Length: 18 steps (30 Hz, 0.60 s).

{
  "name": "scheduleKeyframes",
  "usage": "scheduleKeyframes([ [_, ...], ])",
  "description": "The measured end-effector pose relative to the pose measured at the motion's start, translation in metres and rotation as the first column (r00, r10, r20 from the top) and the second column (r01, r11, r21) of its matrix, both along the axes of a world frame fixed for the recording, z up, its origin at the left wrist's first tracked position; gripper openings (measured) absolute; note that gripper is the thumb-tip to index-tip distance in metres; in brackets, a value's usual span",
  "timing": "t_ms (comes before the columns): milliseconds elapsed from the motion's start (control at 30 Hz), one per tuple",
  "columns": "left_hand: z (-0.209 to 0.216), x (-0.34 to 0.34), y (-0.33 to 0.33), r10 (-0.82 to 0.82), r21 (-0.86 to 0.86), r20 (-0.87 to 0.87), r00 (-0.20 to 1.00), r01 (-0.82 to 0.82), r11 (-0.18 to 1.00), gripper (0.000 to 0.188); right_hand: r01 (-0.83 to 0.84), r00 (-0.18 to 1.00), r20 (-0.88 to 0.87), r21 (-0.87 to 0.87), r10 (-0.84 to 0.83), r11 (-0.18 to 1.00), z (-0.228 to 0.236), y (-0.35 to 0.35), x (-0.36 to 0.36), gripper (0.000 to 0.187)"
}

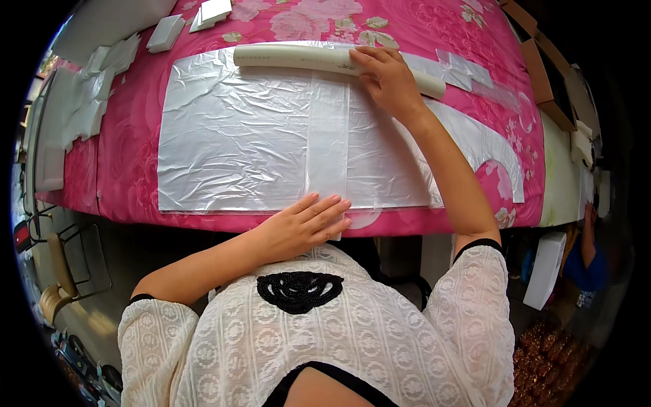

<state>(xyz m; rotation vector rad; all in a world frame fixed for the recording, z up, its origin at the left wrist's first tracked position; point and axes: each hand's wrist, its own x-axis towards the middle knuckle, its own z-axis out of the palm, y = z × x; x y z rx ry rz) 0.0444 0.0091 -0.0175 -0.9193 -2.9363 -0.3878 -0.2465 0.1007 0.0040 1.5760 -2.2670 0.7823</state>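
A white plastic pipe point(291, 59) lies across the far part of a stack of shiny, crinkled white plastic sheets or bags point(230, 136). My right hand point(388, 76) is wrapped over the pipe, right of its middle. From beneath the pipe a narrow folded strip of white plastic point(327, 136) runs down toward me over the sheets. My left hand point(308, 220) lies flat at the table's near edge, fingers stretched out, on the strip's near end. More white plastic point(485, 139) with a curved edge spreads to the right, partly hidden by my right forearm.
A pink floral cloth point(129, 163) covers the table. Stacks of folded white packets point(91, 102) lie at the left, with small packets point(165, 32) farther back. Clear plastic pieces point(468, 71) and a cardboard box point(550, 81) are at the right. A chair point(61, 268) stands lower left.
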Motion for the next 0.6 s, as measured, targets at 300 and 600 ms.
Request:
scheduleKeyframes([
  [300,0.002,0.013,-0.022,0.018,0.303,0.033,0.999,-0.027,0.952,0.039,-0.533,0.767,0.474,0.094,0.433,0.841,0.001,0.057,0.120,0.046],
  [600,0.028,-0.013,-0.030,0.268,0.466,0.037,0.963,-0.254,0.847,0.059,-0.269,0.930,0.283,0.093,0.234,0.959,-0.010,0.060,0.140,0.039],
])
